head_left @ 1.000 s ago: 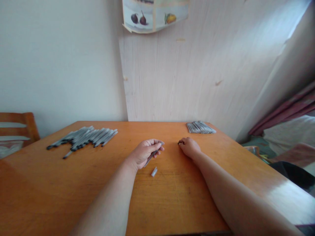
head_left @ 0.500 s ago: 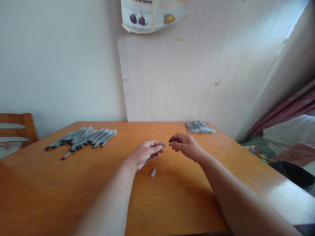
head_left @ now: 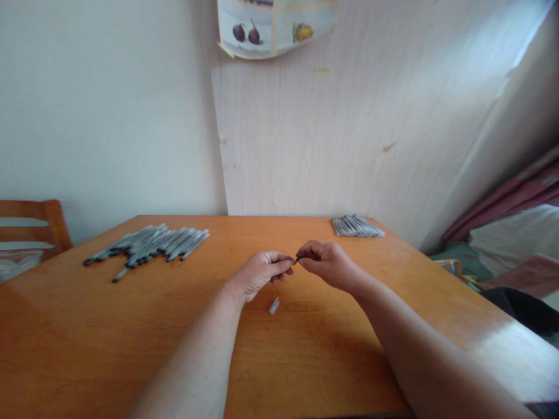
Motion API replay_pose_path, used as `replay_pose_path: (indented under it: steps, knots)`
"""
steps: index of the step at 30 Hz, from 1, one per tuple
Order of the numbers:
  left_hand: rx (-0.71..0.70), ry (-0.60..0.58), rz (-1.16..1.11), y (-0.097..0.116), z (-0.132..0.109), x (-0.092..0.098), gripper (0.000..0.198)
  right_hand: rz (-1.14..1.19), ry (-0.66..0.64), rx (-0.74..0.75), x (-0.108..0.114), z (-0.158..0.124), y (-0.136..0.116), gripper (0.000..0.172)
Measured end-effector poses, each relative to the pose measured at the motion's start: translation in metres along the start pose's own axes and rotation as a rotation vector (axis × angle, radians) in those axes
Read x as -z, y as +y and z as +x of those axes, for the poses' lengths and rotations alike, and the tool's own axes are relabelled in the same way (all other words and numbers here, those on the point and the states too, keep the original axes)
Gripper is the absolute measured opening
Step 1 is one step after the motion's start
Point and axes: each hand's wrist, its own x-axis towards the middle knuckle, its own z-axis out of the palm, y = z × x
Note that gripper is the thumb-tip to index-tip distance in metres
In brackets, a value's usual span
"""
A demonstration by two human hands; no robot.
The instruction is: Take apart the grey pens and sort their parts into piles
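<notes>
Right hand [head_left: 327, 263] just came in to 3 o'clock of left hand [head_left: 265, 269], both pinching: small black piece [head_left: 299, 259] meets pen barrel [head_left: 293, 262], so fitting's probably on.

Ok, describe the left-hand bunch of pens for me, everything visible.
The bunch of pens lies on the left of the wooden table, toward its far edge. The slim barrels look like translucent plastic, with black near ends. They lie slanted, roughly side by side; one juts out toward the camera. Only the tabletop appears to touch it.
</notes>
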Motion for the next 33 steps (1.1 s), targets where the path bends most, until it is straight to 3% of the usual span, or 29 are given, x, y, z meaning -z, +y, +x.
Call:
replay_pose_path:
  steps: [26, 33]
  knots:
    - [-0.001, -0.034, -0.034, -0.0016, 0.0011, -0.0001, 0.032, 0.033, -0.025, -0.012, -0.0059, -0.0003, -0.0054, 0.013]
    - [0.007, -0.034, -0.055, -0.0014, 0.0, -0.0009, 0.029, 0.17, -0.069, -0.07, -0.0035, 0.0014, 0.0011, 0.019]
